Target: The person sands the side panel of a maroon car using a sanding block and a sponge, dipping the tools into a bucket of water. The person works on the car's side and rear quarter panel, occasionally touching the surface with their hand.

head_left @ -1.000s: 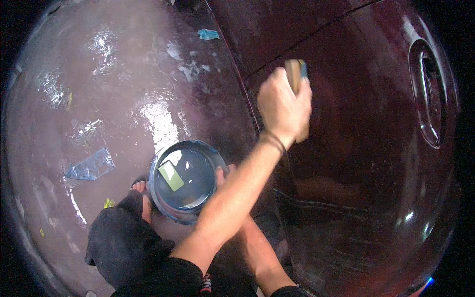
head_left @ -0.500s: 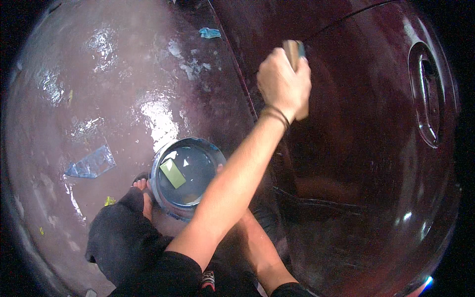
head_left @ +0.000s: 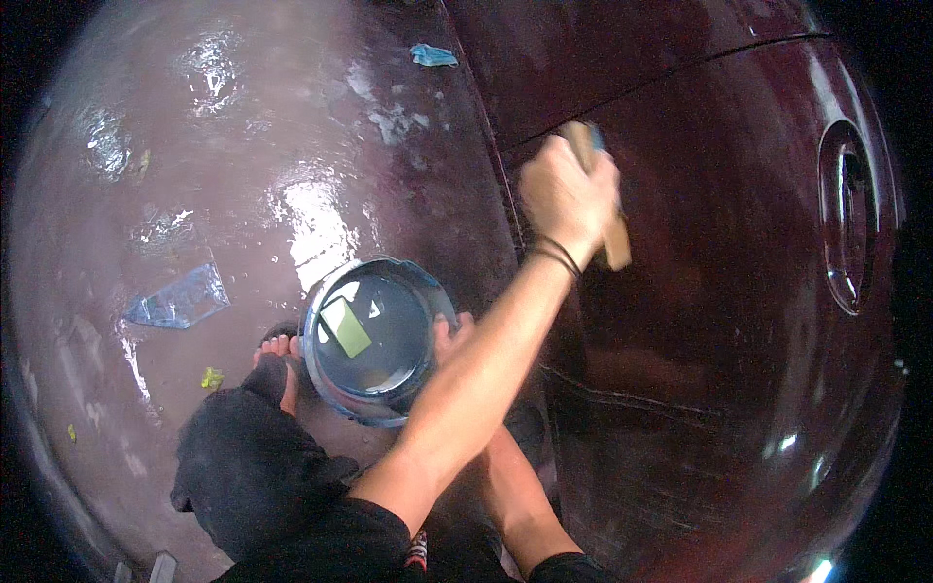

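My left arm crosses over my right and reaches up to the dark maroon car door [head_left: 700,321]. My left hand [head_left: 571,194] is closed around a long tan sanding block [head_left: 616,243], held against the door and blurred by motion. Between my feet stands a blue-grey bucket [head_left: 321,384] with water in it. Inside lies a light green rectangular block [head_left: 347,328]. The fingers of my right hand [head_left: 453,335] close on the bucket's right rim; my left forearm hides the rest of that hand.
A recessed door handle [head_left: 847,219] is at the right, and a panel seam [head_left: 671,78] curves above my hand. On the wet floor [head_left: 233,126] lie a crumpled blue cloth-like piece [head_left: 433,55], a clear plastic sheet [head_left: 185,297] and a yellow scrap [head_left: 212,377].
The view has shifted slightly. My left hand appears lower and a little further right, with the block still in it. More of my right hand's fingers shows beside the bucket.
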Demonstrator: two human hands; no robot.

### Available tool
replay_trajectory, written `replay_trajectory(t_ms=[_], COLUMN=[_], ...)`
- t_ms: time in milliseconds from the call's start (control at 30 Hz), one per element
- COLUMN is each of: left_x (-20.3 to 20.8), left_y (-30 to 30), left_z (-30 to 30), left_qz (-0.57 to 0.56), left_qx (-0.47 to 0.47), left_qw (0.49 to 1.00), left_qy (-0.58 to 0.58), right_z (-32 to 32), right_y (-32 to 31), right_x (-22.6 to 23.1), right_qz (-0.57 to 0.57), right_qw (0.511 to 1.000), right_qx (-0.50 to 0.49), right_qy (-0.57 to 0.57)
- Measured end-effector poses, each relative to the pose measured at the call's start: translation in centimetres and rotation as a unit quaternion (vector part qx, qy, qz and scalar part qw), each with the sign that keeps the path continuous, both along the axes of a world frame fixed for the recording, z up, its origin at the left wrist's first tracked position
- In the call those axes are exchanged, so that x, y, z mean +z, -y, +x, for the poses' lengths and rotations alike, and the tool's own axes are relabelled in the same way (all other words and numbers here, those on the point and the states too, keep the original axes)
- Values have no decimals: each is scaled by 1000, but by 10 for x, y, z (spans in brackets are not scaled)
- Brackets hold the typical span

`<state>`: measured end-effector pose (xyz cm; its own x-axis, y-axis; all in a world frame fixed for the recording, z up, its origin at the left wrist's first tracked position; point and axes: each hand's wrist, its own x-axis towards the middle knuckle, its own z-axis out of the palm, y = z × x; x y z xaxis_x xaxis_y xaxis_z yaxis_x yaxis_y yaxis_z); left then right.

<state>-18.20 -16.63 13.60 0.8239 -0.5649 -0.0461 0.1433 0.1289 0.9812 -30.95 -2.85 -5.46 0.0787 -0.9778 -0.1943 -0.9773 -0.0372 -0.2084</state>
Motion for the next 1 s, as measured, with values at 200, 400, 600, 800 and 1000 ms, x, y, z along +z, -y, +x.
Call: replay_trajectory(t_ms=[200,400,600,800,1000], left_x=[7,-12,-11,-22,-22], left_y=[-22,0,-29,-9,-36], left_z=[-21,-1,-22,9,-30], left_qz=[-28,7,-28,-3,-7], left_qx=[21,2,4,-24,6], left_qw=[998,1000,998,1000,997], left_qy=[50,10,49,14,83], right_z=[19,-6,14,-8,14], right_y=[14,1,11,-2,15], right_x=[1,-10,-12,-19,-3], right_qz=[82,-48,32,85,73], right_qw=[996,998,999,983,997], right_qx=[14,42,15,12,5], right_qy=[-18,-4,-1,164,-26])
